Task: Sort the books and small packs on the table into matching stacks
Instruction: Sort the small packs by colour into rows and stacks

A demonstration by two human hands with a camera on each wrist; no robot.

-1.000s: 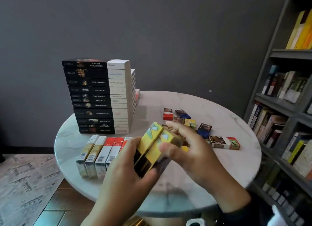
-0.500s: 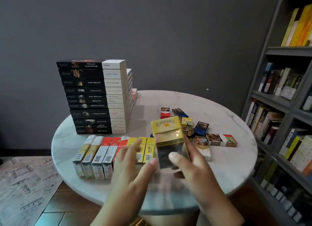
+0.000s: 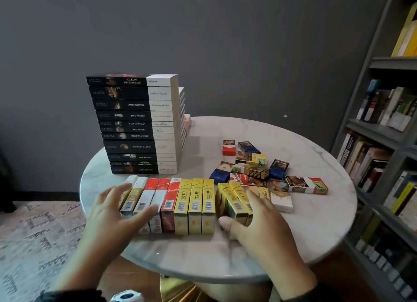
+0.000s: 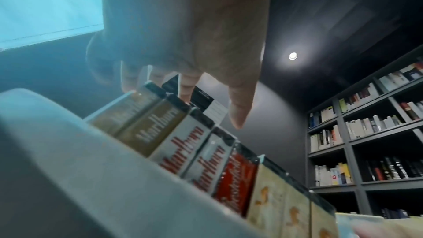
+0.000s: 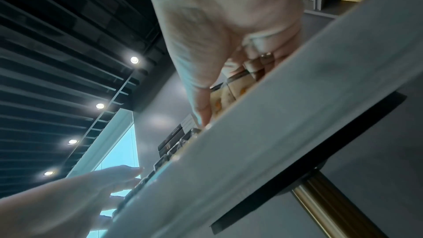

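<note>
Head view – right hand (image 3: 264,222) grip clamped on glossy yellow packs (image 3: 234,202), left hand (image 3: 112,209) spread flat.

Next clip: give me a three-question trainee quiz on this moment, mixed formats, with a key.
1. True or false: the right hand is setting yellow packs down at the right end of the row of packs.
2. Which hand spreads over the gold and white packs at the row's other end? A) left hand B) right hand C) neither
3. Fill in: the tall book stack stands on the table behind the row's ____ end.

Key: 1 true; 2 A; 3 left. The unsorted packs lie loose behind the right hand.
</note>
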